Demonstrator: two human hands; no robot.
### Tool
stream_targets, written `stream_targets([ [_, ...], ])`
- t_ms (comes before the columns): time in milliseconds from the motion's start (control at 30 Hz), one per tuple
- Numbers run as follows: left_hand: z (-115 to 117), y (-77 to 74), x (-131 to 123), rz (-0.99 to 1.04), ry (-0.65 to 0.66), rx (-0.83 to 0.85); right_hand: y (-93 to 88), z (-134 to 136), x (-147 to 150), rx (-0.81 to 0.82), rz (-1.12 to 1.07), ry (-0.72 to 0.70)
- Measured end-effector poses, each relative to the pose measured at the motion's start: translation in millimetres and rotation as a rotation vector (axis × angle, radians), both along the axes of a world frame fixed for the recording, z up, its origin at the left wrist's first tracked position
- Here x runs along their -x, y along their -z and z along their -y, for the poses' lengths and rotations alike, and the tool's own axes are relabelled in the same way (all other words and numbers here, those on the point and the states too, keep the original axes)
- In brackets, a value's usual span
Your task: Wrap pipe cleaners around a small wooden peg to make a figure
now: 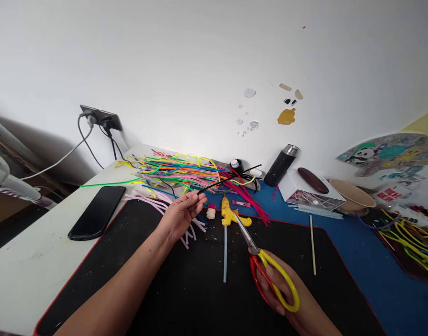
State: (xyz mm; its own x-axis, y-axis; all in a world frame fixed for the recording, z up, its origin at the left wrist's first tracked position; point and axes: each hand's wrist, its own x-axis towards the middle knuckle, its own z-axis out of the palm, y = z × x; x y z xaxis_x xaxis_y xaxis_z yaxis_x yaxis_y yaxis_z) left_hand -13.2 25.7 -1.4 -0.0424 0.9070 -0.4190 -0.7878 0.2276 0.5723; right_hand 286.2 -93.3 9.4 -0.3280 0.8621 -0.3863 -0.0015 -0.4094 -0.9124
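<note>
Scissors [253, 246] in right hand [280, 278], capped flask [280, 167], box [293, 185]

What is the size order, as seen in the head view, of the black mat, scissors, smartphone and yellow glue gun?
1. Black mat
2. Scissors and smartphone, unsure: scissors longer, smartphone more solid
3. Yellow glue gun

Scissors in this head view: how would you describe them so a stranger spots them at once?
Find the large black mat with the red edge. Over it, right of the picture's middle, the right hand has the scissors in its grip, tips pointing toward a yellow glue gun. Unlike that gun, they have metal blades and two looped handles, one red, one yellow.
</note>
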Motion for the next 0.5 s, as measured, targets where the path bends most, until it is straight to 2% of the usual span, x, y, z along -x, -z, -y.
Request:
stream_targets([
  [200,2.8,0.2,-5.3,0.000,0.053,0.004,-1.9,-12.6,25.2,-0.064,-0.114,-0.194],
  [500,7.9,-1.0,-7.4,0.033,0.089,-0.052,-0.3,-24.6,52.1,-0.104,-0.098,-0.261],
])
